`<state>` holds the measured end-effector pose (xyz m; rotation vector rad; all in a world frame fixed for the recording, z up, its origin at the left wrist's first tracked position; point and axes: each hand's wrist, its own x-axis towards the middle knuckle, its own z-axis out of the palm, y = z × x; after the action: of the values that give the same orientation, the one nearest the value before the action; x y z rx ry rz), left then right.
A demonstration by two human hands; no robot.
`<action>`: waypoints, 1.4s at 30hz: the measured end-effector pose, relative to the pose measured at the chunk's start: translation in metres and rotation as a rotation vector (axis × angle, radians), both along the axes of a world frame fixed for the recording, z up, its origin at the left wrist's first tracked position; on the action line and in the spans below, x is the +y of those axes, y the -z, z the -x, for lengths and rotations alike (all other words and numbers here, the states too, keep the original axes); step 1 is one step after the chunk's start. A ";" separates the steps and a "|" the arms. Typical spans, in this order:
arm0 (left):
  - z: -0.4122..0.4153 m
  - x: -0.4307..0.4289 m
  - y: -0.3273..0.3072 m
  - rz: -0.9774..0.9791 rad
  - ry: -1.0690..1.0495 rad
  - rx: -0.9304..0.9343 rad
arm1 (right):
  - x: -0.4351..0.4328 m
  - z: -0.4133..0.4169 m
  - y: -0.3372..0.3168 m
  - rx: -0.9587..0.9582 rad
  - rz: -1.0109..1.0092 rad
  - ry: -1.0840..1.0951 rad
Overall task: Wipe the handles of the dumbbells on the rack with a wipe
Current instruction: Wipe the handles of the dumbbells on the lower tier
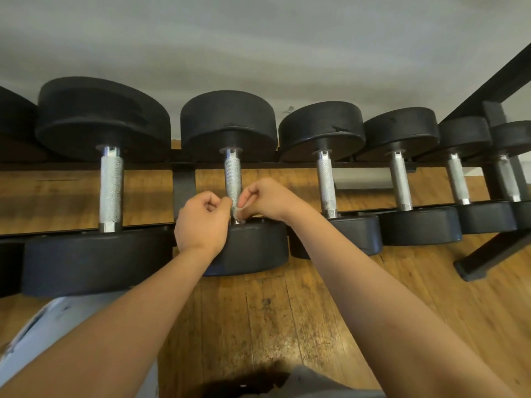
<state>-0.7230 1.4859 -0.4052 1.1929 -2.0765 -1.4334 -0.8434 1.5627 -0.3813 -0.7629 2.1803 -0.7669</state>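
Fingers [244,200] of the right hand [267,201] pinch a small white wipe [239,211] against the near end of a knurled handle [233,176]. The left hand [201,222] curls just beside it, its grip hidden. That dumbbell [230,119] lies across the rack [287,165], its handle running straight away from the person.

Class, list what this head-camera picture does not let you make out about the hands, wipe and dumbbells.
1. Head view: wipe, only a pale scrap shows; fingers of the right hand cover the rest.
2. Head view: whether the left hand grips the wipe; its curled fingers hide this.
3. Head view: leftmost dumbbell, cut off by the left edge.
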 end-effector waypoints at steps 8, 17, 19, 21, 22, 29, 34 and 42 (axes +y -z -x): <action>0.000 0.001 0.001 0.017 0.005 0.003 | -0.006 -0.004 0.002 0.109 -0.132 -0.120; -0.001 0.000 0.003 0.040 0.005 0.008 | -0.011 -0.014 -0.001 0.151 -0.167 -0.093; -0.001 0.000 0.004 0.042 0.000 0.007 | -0.017 -0.015 -0.003 0.179 -0.202 -0.101; -0.001 -0.001 0.005 0.038 0.000 0.011 | -0.019 -0.014 -0.003 0.234 -0.134 -0.012; 0.000 -0.001 0.005 0.039 -0.002 0.014 | -0.019 -0.014 -0.002 0.253 -0.079 0.045; 0.000 0.001 0.004 0.035 -0.006 0.005 | -0.015 -0.015 -0.003 0.175 -0.163 -0.037; 0.002 0.002 0.002 0.028 -0.006 0.014 | -0.016 -0.018 0.000 0.346 -0.068 0.051; 0.001 0.002 0.001 0.029 -0.005 0.007 | -0.019 -0.009 -0.003 0.344 0.052 0.180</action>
<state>-0.7236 1.4882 -0.4059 1.1803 -2.0808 -1.3984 -0.8343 1.5432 -0.3778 -0.7783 2.5739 -0.8340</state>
